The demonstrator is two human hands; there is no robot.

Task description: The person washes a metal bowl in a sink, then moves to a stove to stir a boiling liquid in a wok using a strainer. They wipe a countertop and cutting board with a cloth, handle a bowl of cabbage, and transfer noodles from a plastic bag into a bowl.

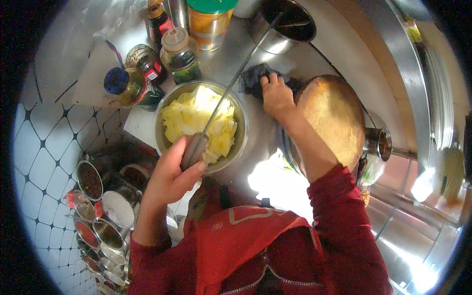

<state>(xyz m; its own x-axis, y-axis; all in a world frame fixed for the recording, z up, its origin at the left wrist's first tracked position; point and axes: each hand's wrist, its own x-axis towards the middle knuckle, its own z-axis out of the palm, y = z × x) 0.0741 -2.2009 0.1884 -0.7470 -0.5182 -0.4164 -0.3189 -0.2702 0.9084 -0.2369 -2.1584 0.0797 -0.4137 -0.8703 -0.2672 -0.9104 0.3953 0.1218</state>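
My left hand (175,175) grips the grey-brown handle of a long metal kitchen tool (236,75). Its narrow metal length slants over a steel bowl (241,147) towards the far side; whether it is a rod or a blade seen edge-on, I cannot tell. Cut pale yellow leaves, which look like napa cabbage (188,114), fill the bowl. Right of the bowl, my right hand (278,94) presses on a crumpled dark cloth (254,81) on the steel worktop (258,129). Beside my right forearm is a thick round wooden chopping block (332,118).
Sauce jars (149,66) and a squeeze-top bottle (180,55) stand behind the bowl, near a green-lidded tub (210,24). A steel pot (273,40) sits at the back. Several seasoning containers (118,208) crowd the lower left; a small steel cup (379,143) is beyond the block.
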